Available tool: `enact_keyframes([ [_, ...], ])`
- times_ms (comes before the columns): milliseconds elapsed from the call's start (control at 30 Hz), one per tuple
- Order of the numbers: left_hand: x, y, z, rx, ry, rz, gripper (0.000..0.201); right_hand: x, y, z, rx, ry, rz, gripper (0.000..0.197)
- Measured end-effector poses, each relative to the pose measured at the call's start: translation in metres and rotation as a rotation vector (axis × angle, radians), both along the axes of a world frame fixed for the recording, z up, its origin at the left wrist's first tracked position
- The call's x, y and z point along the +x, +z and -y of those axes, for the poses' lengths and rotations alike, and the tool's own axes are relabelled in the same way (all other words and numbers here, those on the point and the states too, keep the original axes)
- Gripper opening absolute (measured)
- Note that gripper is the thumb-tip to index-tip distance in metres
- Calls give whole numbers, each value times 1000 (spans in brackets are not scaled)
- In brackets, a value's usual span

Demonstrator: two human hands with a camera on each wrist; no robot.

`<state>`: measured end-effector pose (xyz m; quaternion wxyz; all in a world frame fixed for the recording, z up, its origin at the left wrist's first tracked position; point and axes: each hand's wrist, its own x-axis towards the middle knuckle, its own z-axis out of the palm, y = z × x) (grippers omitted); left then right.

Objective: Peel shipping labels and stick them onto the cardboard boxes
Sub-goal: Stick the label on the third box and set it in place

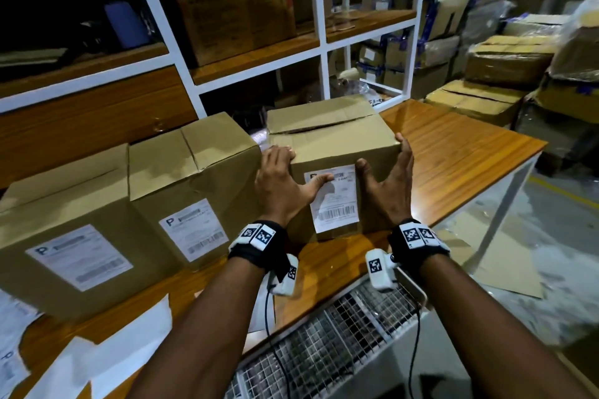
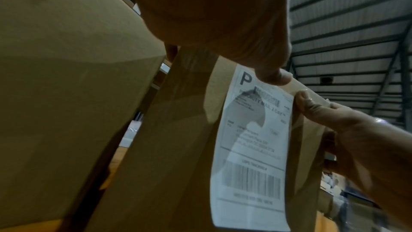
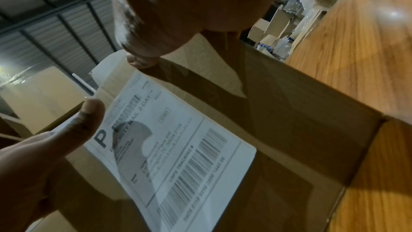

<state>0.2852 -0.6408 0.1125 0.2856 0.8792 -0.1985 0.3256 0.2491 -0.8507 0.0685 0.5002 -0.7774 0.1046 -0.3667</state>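
Note:
Three cardboard boxes stand on the wooden table point(image 1: 460, 146). My two hands flank the rightmost box point(image 1: 327, 133) at its near corners. My left hand point(image 1: 282, 181) lies on its left corner, with the thumb point(image 2: 274, 75) pressing the top left of the white shipping label point(image 1: 335, 201) stuck on the front face. My right hand point(image 1: 392, 181) lies flat along the right side, its thumb point(image 3: 142, 61) on the cardboard beside the label's top right corner. The middle box point(image 1: 194, 165) and left box point(image 1: 64, 204) each carry a label on the front.
Peeled white backing sheets point(image 1: 107, 359) lie on the table at the near left. A wire mesh basket point(image 1: 324, 334) hangs below the table's front edge. A white-framed shelf point(image 1: 321, 26) stands behind the boxes. Stacked cartons point(image 1: 505, 55) fill the floor to the right.

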Motion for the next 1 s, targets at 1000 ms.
enact_keyframes([
  [1000,16,15,-30,34,-276,-158,33,-22,-14,23,-99,53,74,89],
])
